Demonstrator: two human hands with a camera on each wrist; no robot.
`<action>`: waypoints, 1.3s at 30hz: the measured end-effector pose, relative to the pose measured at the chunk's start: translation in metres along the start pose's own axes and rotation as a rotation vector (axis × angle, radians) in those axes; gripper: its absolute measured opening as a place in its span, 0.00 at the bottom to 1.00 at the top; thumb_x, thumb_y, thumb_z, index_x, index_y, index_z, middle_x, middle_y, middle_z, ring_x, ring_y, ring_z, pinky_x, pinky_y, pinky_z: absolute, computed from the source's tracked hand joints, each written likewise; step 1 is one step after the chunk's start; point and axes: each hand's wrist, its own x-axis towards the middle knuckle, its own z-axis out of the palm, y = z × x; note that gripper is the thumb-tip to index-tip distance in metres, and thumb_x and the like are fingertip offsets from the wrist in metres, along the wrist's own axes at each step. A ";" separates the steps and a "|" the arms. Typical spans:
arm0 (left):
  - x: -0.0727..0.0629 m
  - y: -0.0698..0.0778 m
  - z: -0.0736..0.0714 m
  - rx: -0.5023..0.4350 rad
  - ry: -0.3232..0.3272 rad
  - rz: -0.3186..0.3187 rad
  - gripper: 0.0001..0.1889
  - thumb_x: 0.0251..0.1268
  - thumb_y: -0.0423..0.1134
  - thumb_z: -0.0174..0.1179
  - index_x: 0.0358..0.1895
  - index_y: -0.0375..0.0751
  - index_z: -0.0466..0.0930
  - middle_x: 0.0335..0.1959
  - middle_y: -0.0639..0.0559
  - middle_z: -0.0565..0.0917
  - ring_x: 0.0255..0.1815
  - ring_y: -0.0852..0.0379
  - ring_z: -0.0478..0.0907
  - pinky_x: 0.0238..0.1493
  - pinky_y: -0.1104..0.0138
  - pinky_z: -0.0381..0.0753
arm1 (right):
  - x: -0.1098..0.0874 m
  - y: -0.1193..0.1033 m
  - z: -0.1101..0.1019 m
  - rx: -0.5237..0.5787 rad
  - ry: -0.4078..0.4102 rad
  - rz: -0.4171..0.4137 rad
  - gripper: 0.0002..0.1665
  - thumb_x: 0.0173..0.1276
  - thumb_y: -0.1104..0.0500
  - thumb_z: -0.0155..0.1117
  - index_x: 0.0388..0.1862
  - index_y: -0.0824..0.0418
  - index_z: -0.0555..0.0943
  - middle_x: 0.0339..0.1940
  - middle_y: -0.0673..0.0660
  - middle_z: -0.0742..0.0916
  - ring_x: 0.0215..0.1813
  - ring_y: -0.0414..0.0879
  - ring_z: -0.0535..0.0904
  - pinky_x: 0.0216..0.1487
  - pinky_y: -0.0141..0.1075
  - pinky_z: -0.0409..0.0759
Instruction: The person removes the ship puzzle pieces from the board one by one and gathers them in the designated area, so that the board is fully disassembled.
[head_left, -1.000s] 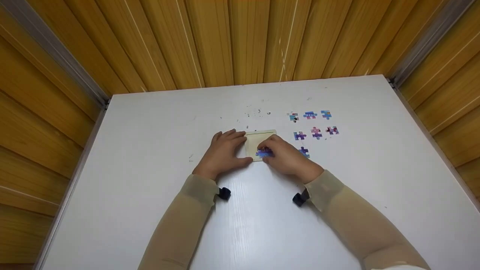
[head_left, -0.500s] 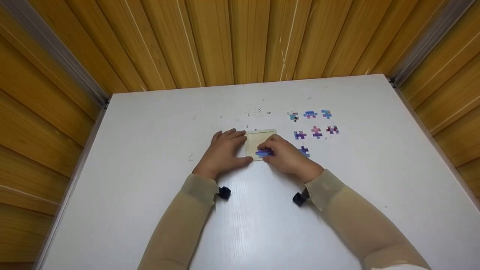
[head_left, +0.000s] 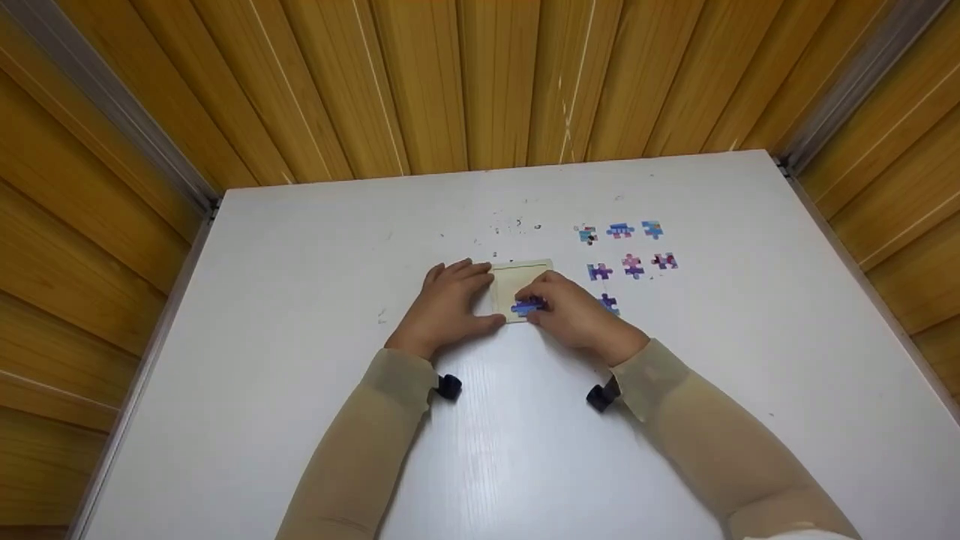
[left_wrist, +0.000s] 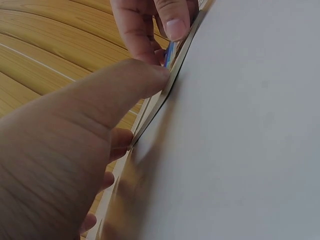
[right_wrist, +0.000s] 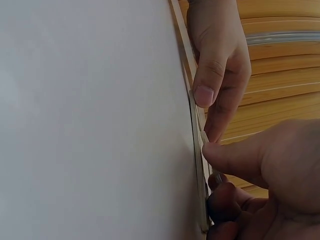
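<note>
A small, pale wooden puzzle tray (head_left: pixel 517 276) with a raised border lies on the table between both hands. My left hand (head_left: pixel 454 304) rests along its left side, fingertips at the left border and thumb stretched to the near left corner. With thumb and fingers my right hand (head_left: pixel 566 311) pinches a blue and purple jigsaw piece (head_left: pixel 523 308) low over the tray's near right part. Fingers cover much of that piece. In the left wrist view, a blue sliver of the jigsaw piece (left_wrist: pixel 169 54) shows beside the border. The right wrist view has the right thumb (right_wrist: pixel 230 156) at the tray's edge.
Several loose jigsaw pieces (head_left: pixel 633 265) lie in rows right of the tray. One more purple piece (head_left: pixel 609 303) sits by the right wrist, partly hidden. Small dark marks (head_left: pixel 517 223) dot the white table (head_left: pixel 337 247) behind the tray. Yellow wood-look panels (head_left: pixel 420 82) enclose it.
Almost nothing differs. The right hand keeps its pinch on the jigsaw piece with only a very slight shift, and the left hand stays at the tray.
</note>
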 end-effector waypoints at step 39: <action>0.001 0.003 -0.001 0.014 -0.019 -0.025 0.44 0.70 0.68 0.72 0.84 0.50 0.77 0.88 0.57 0.74 0.94 0.50 0.62 0.96 0.41 0.51 | -0.033 0.025 -0.050 0.151 0.280 -0.037 0.03 0.70 0.58 0.86 0.40 0.54 0.98 0.59 0.53 0.96 0.43 0.51 0.81 0.46 0.33 0.77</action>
